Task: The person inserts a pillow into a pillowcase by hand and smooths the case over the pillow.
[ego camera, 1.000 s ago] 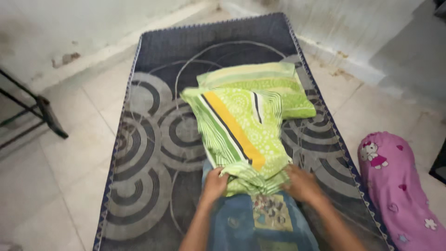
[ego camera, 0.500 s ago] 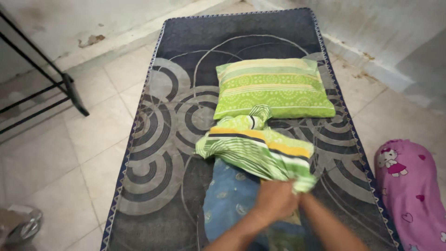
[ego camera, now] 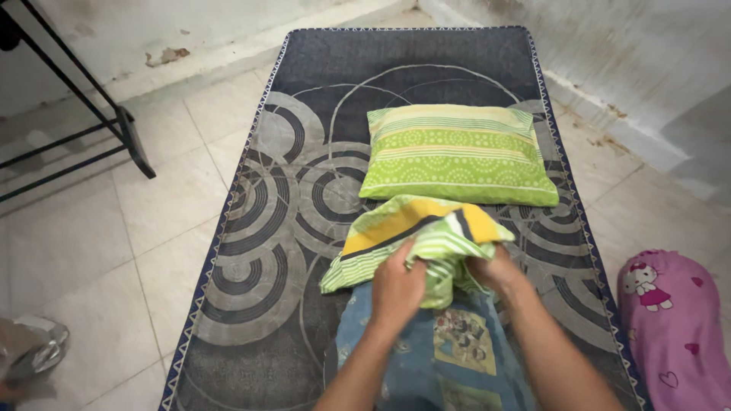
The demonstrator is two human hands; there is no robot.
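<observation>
Green striped pillowcase point(ego camera: 415, 240) bunched btwn both grips, left hand point(ego camera: 397, 285) & right hand point(ego camera: 495, 270) prob. clutching it.

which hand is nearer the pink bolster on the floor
Right. The right hand grips the striped pillowcase on the side toward the pink bolster; the left hand grips it farther left, away from the bolster.

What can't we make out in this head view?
- Blue pillow: its upper end is under the green striped pillowcase, its lower end is cut off by the bottom edge.
- Left hand and right hand: fingertips buried in the pillowcase folds, so the grip is unclear.
- Pink bolster: cut off by the right edge.
- Black metal stand: cut off by the left and top edges.
- Crumpled object: partly cut off by the left edge, kind unclear.
</observation>
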